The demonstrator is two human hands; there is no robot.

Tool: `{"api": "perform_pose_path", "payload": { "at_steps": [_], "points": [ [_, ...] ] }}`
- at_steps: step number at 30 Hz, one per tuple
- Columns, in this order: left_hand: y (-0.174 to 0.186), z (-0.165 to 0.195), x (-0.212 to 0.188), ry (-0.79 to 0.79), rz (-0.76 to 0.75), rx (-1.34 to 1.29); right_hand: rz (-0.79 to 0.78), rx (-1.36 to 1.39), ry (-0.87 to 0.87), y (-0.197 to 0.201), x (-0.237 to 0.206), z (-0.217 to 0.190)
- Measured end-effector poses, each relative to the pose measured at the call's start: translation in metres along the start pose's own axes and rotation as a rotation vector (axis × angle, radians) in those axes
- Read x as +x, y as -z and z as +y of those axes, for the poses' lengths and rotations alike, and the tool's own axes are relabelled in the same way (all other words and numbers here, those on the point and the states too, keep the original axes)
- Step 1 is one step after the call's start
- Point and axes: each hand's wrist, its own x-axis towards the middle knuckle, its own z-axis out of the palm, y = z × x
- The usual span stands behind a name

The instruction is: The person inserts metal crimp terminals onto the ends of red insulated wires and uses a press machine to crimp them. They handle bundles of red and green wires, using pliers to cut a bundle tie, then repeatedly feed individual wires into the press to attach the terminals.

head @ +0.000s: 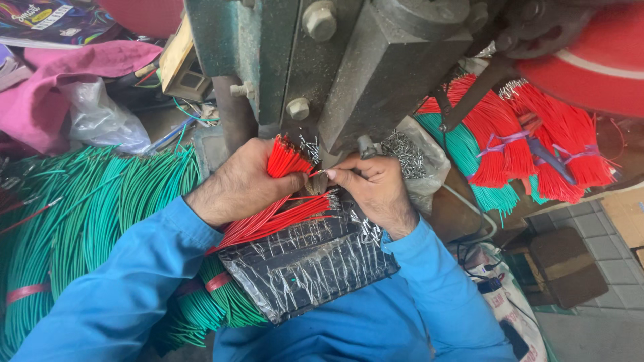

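Though near, green wires (100,221) aside.

Wire bundle (282,201) on wrapped pad (308,261), press (349,67) behind.

There is 1 view, taken from the person's head and aimed steeply down and forward over both blue sleeves. It sits close: the left hand (245,179) and right hand (372,188) meet near the middle of the frame, with the forearms entering from 7 and 5 o'clock. Straight ahead, at 12 o'clock, the grey-green press machine (349,67) looms so near that its top is cut off. At 9 o'clock the view takes in green wire bundles (94,214); at 2 o'clock, hanging red wire bundles (537,141). At 4 o'clock it looks past the work down to the tiled floor (597,228), well below.
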Motion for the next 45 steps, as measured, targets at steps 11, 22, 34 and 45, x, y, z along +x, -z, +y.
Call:
{"api": "perform_pose_path", "payload": {
  "at_steps": [11, 22, 34, 45],
  "points": [
    [-0.001, -0.004, 0.002, 0.058, 0.026, 0.07, 0.007, -0.157, -0.048, 0.005, 0.002, 0.006],
    [0.001, -0.005, 0.002, 0.024, 0.018, 0.036, -0.093, -0.108, 0.032, 0.028, -0.027, -0.03],
    [0.0, 0.002, 0.002, 0.013, -0.036, 0.085, -0.139, -0.45, -0.038, 0.037, -0.044, -0.025],
    [0.001, -0.002, 0.001, 0.0, -0.008, 0.057, 0.081, 0.122, -0.096, 0.019, -0.026, -0.003]
  ]
}}
